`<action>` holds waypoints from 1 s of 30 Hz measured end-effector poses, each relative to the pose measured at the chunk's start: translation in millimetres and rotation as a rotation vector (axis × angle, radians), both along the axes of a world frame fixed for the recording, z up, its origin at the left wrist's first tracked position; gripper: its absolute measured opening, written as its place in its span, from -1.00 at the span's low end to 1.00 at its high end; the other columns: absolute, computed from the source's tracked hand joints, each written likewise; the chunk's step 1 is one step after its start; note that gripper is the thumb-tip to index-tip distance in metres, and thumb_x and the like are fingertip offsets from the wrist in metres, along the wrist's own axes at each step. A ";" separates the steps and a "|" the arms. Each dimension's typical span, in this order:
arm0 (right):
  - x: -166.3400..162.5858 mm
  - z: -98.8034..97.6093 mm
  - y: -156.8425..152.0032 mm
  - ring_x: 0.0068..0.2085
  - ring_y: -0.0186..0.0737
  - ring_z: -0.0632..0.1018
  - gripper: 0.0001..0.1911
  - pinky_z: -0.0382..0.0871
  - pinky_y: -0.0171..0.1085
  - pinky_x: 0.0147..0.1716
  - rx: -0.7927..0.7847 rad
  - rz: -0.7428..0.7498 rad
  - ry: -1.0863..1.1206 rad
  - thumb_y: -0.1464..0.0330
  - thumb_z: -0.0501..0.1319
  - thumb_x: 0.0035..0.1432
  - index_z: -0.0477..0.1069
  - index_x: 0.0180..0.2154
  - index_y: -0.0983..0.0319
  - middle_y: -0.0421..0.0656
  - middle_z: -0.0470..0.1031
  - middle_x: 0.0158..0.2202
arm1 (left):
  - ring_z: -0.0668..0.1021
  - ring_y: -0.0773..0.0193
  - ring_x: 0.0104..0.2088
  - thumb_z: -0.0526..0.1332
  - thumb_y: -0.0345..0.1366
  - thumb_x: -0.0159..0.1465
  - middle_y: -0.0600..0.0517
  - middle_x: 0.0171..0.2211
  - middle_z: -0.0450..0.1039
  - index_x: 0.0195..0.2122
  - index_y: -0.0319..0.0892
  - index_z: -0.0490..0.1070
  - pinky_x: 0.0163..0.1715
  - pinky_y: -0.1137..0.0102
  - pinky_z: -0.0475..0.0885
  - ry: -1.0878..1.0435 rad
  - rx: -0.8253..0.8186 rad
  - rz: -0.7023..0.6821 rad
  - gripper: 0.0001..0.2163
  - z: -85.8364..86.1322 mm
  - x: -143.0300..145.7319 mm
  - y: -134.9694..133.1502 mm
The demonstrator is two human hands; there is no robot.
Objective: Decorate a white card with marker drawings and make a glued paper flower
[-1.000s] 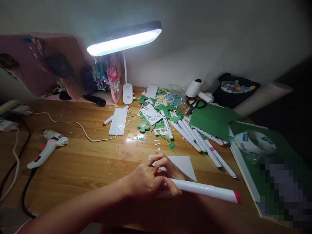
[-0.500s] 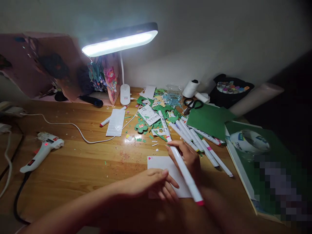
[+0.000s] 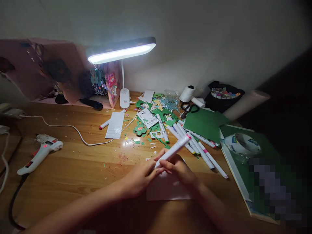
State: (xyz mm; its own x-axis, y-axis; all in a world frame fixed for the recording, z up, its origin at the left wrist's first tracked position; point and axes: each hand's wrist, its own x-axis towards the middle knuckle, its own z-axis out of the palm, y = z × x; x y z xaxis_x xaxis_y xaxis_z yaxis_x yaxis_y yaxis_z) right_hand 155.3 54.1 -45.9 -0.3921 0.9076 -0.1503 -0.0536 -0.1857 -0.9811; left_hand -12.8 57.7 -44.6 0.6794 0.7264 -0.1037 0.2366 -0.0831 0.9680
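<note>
A white marker (image 3: 172, 152) with a pink band at its upper end slants up to the right over the sheet of paper. My left hand (image 3: 148, 169) is closed on its lower end. The fingers of my right hand (image 3: 180, 167) close around the same lower part, touching my left fingertips. Beneath both hands lies a white sheet of paper (image 3: 165, 190), its upper part mostly covered. Beyond the hands, several white markers (image 3: 203, 156) lie loosely grouped on the wooden table (image 3: 85, 175).
Green paper scraps (image 3: 168, 115) and a drawn card (image 3: 147, 117) are heaped under the lamp (image 3: 124, 52). Scissors (image 3: 188, 110), green sheets (image 3: 204, 125) and a tape roll (image 3: 242, 144) lie right. A glue gun (image 3: 40, 154) with its cord lies left, near a white cable (image 3: 73, 125).
The marker has swung so its pink end points up and away instead of toward me. My left hand has come up and taken hold of it beside my right. The view has shifted slightly.
</note>
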 end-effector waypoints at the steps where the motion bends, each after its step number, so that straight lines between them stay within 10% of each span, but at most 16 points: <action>1: 0.2 1.1 -1.5 -0.52 -0.40 0.30 -0.74 0.18 -0.38 -0.51 -0.010 -0.010 -0.002 0.17 0.20 0.07 0.29 -0.42 0.24 -0.27 0.28 -0.53 | 0.42 0.19 -0.16 0.01 -0.21 0.33 -0.01 -0.20 0.41 -0.17 -0.19 0.36 -0.17 0.39 0.25 0.068 0.082 -0.023 -0.78 2.2 -1.0 0.3; 10: 8.1 2.8 -3.5 -0.48 -0.37 0.25 -0.68 0.09 -0.38 -0.51 0.134 -0.025 0.078 0.16 0.26 -0.02 0.23 -0.31 0.19 -0.29 0.21 -0.48 | 0.39 0.25 -0.41 -0.12 -0.14 0.38 0.00 -0.40 0.37 -0.30 -0.20 0.30 -0.43 0.41 0.27 0.245 0.569 0.105 -0.69 -3.3 -3.4 -4.7; 18: 2.1 1.1 3.3 -0.57 -0.43 0.17 -0.73 0.02 -0.39 -0.58 -0.065 -0.100 0.197 0.14 0.18 0.07 0.22 -0.38 0.20 -0.32 0.15 -0.53 | 0.42 0.23 -0.40 -0.09 -0.12 0.37 -0.01 -0.39 0.39 -0.23 -0.19 0.31 -0.44 0.41 0.29 0.243 0.738 0.176 -0.70 -6.9 -6.1 5.8; 30: 14.1 44.3 -34.7 -0.62 -0.33 0.29 -0.69 0.09 -0.31 -0.65 0.331 -0.101 -0.444 0.06 0.07 0.12 0.37 -0.34 0.14 -0.30 0.24 -0.68 | 0.38 0.33 -0.61 -0.27 -0.07 0.39 0.03 -0.58 0.35 -0.43 -0.17 0.19 -0.62 0.46 0.19 -0.013 0.827 0.011 -0.58 1.2 2.2 -19.6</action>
State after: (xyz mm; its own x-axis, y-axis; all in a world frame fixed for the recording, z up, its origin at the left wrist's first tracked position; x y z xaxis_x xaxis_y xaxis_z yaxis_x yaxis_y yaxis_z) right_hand 169.3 19.4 -1.6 -0.2647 0.9642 0.0182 0.3758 0.1205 -0.9188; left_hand -10.6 38.1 -43.4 0.6690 0.5715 0.4751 0.2312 -0.7676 0.5978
